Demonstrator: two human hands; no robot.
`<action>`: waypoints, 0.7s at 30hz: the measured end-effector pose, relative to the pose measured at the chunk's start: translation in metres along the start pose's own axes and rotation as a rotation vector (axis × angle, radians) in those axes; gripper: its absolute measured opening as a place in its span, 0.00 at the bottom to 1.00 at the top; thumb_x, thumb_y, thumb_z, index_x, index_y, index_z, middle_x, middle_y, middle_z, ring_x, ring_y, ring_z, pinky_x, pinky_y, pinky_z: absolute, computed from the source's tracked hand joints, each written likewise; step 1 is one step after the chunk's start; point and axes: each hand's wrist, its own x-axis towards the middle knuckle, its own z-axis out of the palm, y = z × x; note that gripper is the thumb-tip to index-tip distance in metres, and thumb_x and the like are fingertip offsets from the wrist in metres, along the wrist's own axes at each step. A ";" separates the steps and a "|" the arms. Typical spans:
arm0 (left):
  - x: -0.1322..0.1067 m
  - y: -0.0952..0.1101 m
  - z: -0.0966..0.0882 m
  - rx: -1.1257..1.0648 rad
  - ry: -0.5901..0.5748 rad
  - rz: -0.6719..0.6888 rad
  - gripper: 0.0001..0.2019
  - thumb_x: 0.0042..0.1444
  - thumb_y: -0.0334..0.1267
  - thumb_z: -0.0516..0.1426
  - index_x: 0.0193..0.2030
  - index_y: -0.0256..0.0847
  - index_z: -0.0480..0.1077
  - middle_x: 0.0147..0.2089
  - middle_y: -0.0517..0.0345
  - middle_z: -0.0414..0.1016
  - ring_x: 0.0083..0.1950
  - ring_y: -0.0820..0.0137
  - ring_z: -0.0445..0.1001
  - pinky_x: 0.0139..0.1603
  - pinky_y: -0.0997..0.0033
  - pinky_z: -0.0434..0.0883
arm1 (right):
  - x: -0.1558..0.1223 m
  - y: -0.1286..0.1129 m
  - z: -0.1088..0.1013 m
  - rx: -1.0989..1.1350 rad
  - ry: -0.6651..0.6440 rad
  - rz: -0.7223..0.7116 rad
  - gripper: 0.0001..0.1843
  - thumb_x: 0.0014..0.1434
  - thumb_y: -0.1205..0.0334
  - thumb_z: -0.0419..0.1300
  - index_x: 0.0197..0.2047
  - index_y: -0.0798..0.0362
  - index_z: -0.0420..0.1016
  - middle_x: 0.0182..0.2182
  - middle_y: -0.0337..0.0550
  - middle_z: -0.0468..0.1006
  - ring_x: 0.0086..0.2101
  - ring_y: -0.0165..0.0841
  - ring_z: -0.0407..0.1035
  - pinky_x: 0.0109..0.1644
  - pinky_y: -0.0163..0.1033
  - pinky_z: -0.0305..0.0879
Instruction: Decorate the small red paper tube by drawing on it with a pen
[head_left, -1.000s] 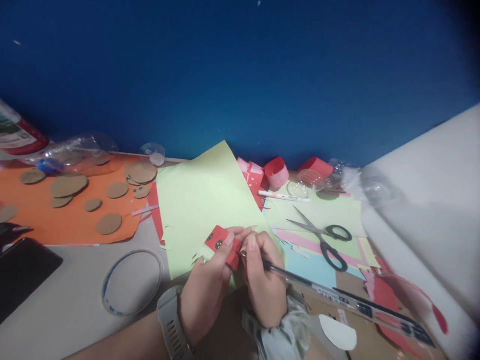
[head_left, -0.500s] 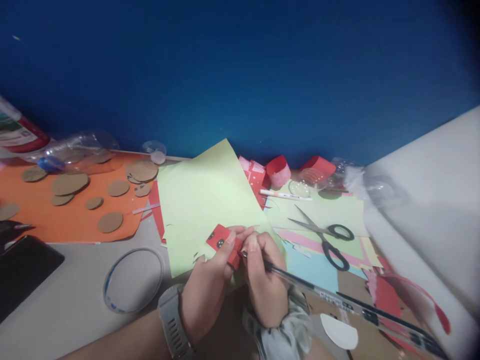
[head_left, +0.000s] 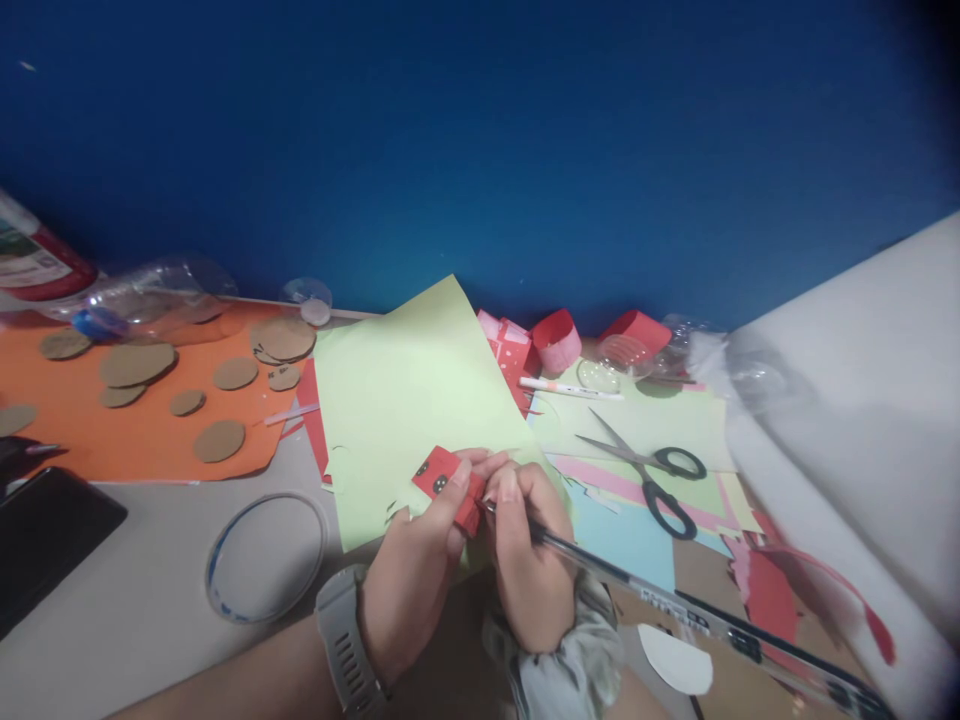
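My left hand (head_left: pixel 420 550) is closed around a small red paper piece (head_left: pixel 435 472) with dark eye-like marks drawn on it, the thumb pressing on its face. A pen (head_left: pixel 600 565) with a dark grip and clear barrel is pinched in my right hand (head_left: pixel 529 560). Its tip touches or nearly touches the lower right side of the red piece; my fingers partly hide that spot. Both hands are over the lower edge of a pale green paper sheet (head_left: pixel 412 380). A grey watch band (head_left: pixel 346 640) is round my left wrist, and a grey-green scrunchie (head_left: pixel 566 660) round my right.
Scissors (head_left: pixel 637 465) lie open on coloured paper to the right. Cardboard discs (head_left: pixel 219 440) rest on an orange sheet (head_left: pixel 150 430) at left, near a clear plastic bottle (head_left: pixel 157 295). A ring (head_left: pixel 210 570) and a black phone (head_left: pixel 52 540) lie closer. A blue wall (head_left: pixel 480 150) stands behind.
Almost nothing differs. The view has shifted very slightly, while both hands keep the same hold on the red paper piece and the pen.
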 end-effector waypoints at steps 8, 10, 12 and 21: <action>-0.001 -0.001 -0.002 0.018 -0.001 -0.009 0.15 0.60 0.45 0.58 0.48 0.38 0.76 0.43 0.50 0.83 0.55 0.58 0.76 0.66 0.59 0.62 | 0.000 0.000 -0.001 0.033 -0.029 -0.005 0.16 0.68 0.61 0.48 0.27 0.50 0.60 0.22 0.32 0.56 0.23 0.29 0.52 0.28 0.35 0.53; -0.002 -0.001 -0.002 0.013 -0.013 -0.003 0.16 0.60 0.45 0.58 0.50 0.38 0.76 0.44 0.50 0.83 0.54 0.59 0.76 0.65 0.59 0.63 | 0.001 -0.002 0.000 0.010 -0.002 -0.017 0.16 0.68 0.61 0.49 0.26 0.50 0.60 0.22 0.32 0.57 0.23 0.29 0.53 0.29 0.35 0.53; -0.002 -0.002 -0.002 0.021 -0.012 0.004 0.18 0.60 0.45 0.58 0.52 0.38 0.75 0.43 0.49 0.83 0.53 0.59 0.77 0.65 0.59 0.63 | 0.001 -0.003 0.000 -0.004 0.001 -0.022 0.16 0.68 0.62 0.48 0.26 0.50 0.60 0.23 0.33 0.59 0.25 0.29 0.55 0.29 0.34 0.54; 0.001 -0.001 -0.002 -0.015 -0.041 -0.013 0.16 0.62 0.44 0.56 0.52 0.40 0.75 0.45 0.52 0.83 0.57 0.60 0.74 0.68 0.58 0.60 | 0.000 0.000 0.000 0.042 -0.031 -0.009 0.16 0.68 0.63 0.49 0.26 0.50 0.59 0.22 0.32 0.58 0.24 0.28 0.56 0.28 0.33 0.53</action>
